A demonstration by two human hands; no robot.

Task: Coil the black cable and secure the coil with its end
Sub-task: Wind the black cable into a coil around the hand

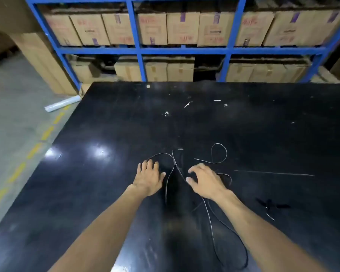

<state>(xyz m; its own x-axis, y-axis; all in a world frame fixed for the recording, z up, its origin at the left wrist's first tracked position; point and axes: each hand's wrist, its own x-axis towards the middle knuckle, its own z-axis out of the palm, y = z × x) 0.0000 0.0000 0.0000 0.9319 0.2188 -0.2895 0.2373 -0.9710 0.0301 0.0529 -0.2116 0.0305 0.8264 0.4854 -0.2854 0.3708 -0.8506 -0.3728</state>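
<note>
Both hands, left (150, 178) and right (204, 179), spread empty over loose black cable (209, 218) on table (263, 134)

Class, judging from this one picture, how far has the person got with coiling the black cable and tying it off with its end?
Done: nothing yet; the black cable lies sprawled in loose loops on the black table. In hand: the left hand is spread flat near one loop, and the right hand hovers, fingers curled, over the strands, neither clearly gripping. Left: gathering it into a coil and wrapping the end around it.
</note>
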